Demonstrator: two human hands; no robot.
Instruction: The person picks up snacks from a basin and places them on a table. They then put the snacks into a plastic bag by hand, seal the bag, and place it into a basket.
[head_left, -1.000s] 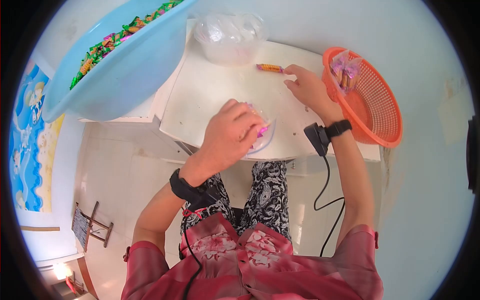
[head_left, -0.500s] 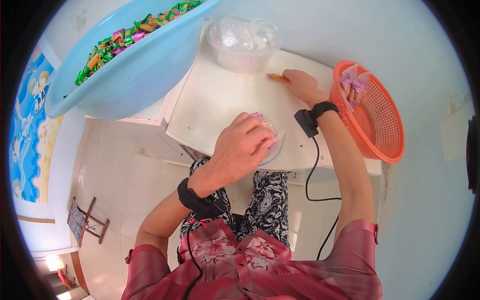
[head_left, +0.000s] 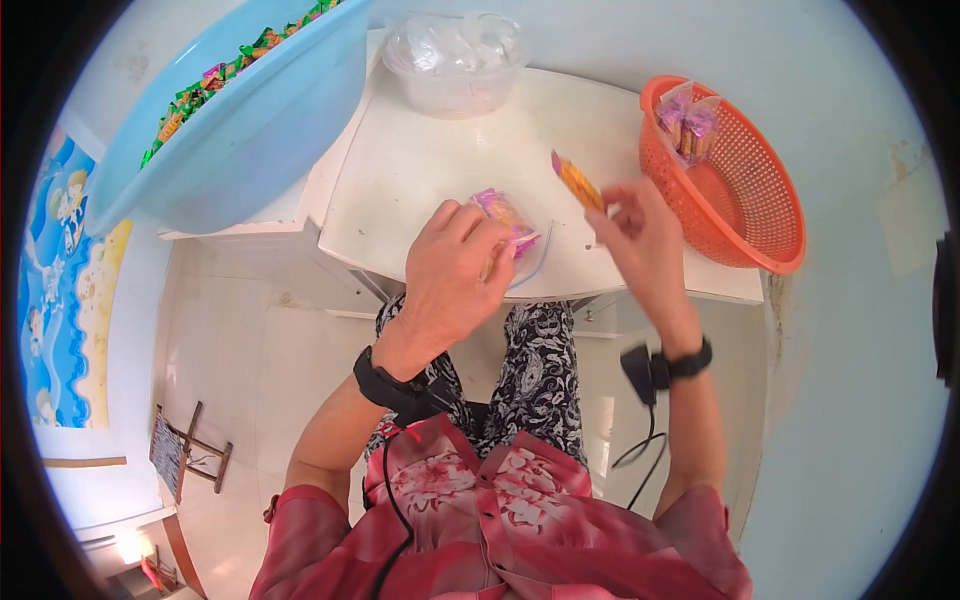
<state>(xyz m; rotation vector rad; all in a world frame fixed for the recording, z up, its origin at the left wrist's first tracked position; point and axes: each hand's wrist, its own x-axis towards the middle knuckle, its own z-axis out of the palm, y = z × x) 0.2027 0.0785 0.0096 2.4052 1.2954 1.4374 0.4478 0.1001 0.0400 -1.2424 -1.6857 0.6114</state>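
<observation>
My left hand (head_left: 448,272) is closed on a clear plastic bag (head_left: 530,262) near the table's front edge. Wrapped snack sticks with purple ends (head_left: 505,212) show at the bag, partly hidden by my fingers. To the right, my right hand (head_left: 645,240) pinches a single snack stick (head_left: 577,183) in an orange-yellow wrapper with a purple end. That stick is tilted, its far end pointing up and left, apart from the bag.
An orange basket (head_left: 735,215) at the right holds filled snack bags (head_left: 688,130). A clear plastic tub (head_left: 455,95) of plastic bags stands at the back of the white table (head_left: 400,180). At the left, a large blue basin (head_left: 270,140) holds many wrapped snacks.
My right hand has come back from the rear of the table toward me, lifting the snack stick. My left hand stays at the bag. The view has shifted slightly.
</observation>
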